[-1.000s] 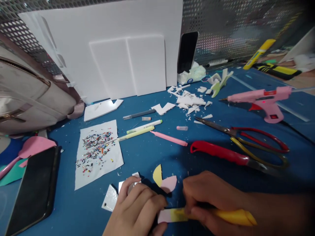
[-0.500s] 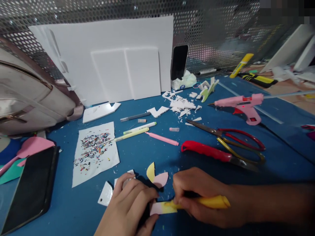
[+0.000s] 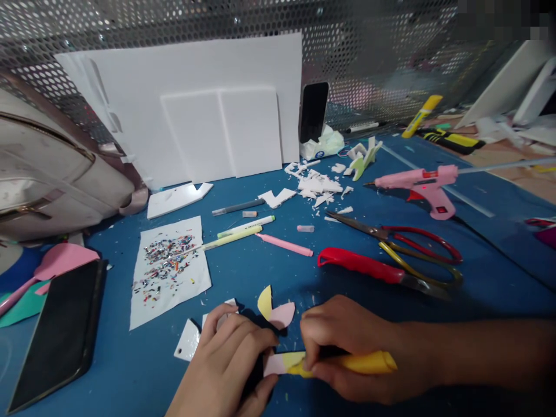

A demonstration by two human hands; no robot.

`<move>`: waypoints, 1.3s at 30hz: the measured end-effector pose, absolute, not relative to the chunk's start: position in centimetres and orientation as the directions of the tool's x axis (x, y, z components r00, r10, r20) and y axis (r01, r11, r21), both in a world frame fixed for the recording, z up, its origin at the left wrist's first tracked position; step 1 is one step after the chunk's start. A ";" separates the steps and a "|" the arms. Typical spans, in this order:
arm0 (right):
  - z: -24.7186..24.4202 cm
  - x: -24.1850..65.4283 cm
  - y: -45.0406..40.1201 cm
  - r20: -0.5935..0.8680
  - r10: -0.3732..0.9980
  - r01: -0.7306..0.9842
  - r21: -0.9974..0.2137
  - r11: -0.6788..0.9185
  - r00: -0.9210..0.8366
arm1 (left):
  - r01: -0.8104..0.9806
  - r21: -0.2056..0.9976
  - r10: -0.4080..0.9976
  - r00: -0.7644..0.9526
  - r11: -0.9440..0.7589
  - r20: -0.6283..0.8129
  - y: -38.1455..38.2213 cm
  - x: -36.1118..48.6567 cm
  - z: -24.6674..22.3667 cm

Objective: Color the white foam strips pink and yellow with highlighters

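My right hand [image 3: 347, 350] is closed around a yellow marker [image 3: 369, 363], its tip resting on a small pale strip [image 3: 274, 364]. The strip is pinkish white at its left end and yellow toward the right. Thumb and fingers of my left hand [image 3: 237, 359] pinch the strip's left end. Just beyond it lie a yellow and a pink petal-shaped piece [image 3: 282, 315], touching each other. White glossy cut pieces [image 3: 188, 340] stick out from behind my left hand, partly hidden by it.
Scissors [image 3: 391, 234], a red-handled cutter [image 3: 360, 263] and a pink glue gun [image 3: 428, 182] lie to the right. Markers [image 3: 284, 244] and white scraps [image 3: 317, 184] are further back. A paper with glitter bits [image 3: 169, 307] and a black phone [image 3: 56, 330] are at left.
The marker tip and my right hand have shifted slightly along the strip's lower edge. My left hand keeps its pinch. The whole view has moved a little.
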State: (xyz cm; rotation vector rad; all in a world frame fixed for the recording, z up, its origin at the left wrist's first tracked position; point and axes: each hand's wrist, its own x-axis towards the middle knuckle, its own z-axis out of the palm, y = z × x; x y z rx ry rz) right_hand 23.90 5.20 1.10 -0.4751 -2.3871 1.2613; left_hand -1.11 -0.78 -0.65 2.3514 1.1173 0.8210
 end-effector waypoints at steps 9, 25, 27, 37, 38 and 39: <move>1.2 23.8 5.3 0.183 0.481 0.111 -0.846 0.521 -0.857 | 0.576 0.570 0.798 0.534 -0.586 0.279 -0.7 -1.3 -0.3; 1.8 23.7 5.3 0.118 0.523 0.178 -0.858 0.481 -0.844 | 0.568 0.589 0.811 0.491 -0.575 0.318 -0.9 -1.0 -0.7; 1.9 23.6 5.4 0.102 0.546 0.188 -0.873 0.449 -0.832 | 0.551 0.583 0.799 0.480 -0.596 0.363 -0.8 -0.9 -0.8; 2.1 23.8 5.3 0.080 0.540 0.207 -0.868 0.451 -0.838 | 0.581 0.570 0.805 0.512 -0.581 0.300 -0.8 -1.1 -0.3; 2.1 23.8 5.4 0.091 0.527 0.197 -0.863 0.465 -0.845 | 0.575 0.571 0.804 0.501 -0.586 0.320 -0.8 -1.1 -0.4; 2.1 23.8 5.4 0.101 0.523 0.191 -0.859 0.476 -0.847 | 0.569 0.574 0.803 0.492 -0.589 0.335 -0.8 -1.0 -0.6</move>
